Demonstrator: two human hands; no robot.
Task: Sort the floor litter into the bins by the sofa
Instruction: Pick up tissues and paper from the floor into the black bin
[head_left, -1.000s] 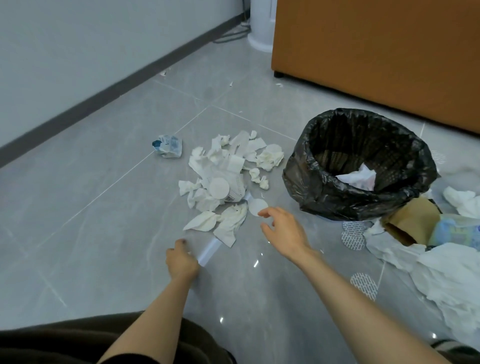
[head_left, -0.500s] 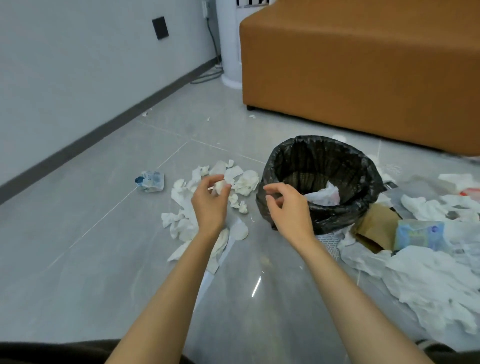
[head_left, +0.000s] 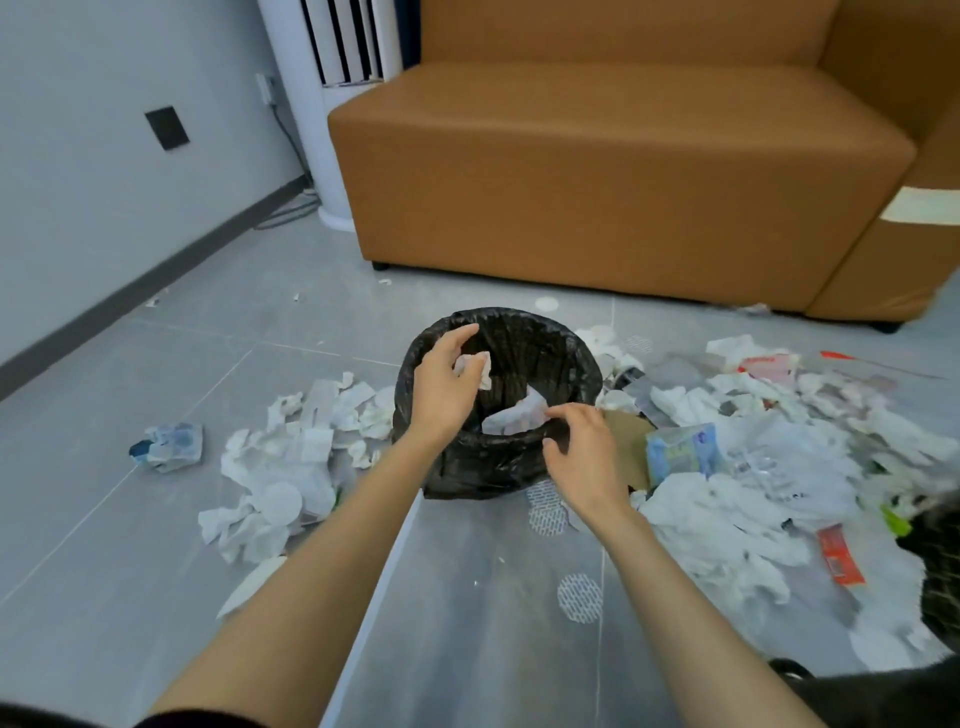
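Tissue wad (head_left: 479, 365) abv bin (head_left: 467, 470) (axis unclear)

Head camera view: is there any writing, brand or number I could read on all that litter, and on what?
No text can be read.
Blue and white packet: print too blurred to read.
Red wrapper: markings too blurred to read.
White plastic bag: dark print too blurred to read.
Crumpled packet: print too blurred to read.

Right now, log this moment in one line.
phase: drop-off | left grip: pinches crumpled tissue over black-lined bin | right grip: at near rim, hold unclear | floor litter: both sides
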